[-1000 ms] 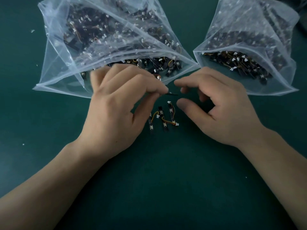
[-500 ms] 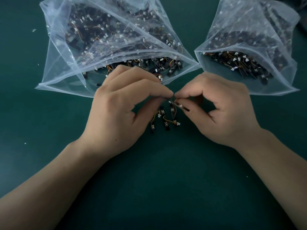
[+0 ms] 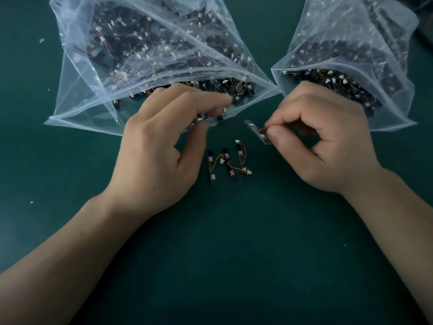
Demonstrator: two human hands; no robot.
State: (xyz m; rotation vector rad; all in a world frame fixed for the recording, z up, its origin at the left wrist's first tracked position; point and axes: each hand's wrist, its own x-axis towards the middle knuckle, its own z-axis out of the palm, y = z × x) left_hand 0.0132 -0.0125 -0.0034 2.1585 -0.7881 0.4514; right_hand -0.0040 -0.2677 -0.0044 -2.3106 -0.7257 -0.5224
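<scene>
Pinching wired strip [image 3: 257, 132], right hand [image 3: 323, 139] curled; left hand [image 3: 164, 146] at bag [image 3: 77, 109] mouth, grip unclear.

Green mat [image 3: 234, 254], rt bag w/ parts [image 3: 351, 43], 3 loose strips [image 3: 212, 168]

Dim, cool, even light; pale glare streaks the plastic bags [image 3: 140, 55] beyond the left grip [image 3: 159, 146], whose fingertips [image 3: 220, 99] blur; frame edges bow.
</scene>
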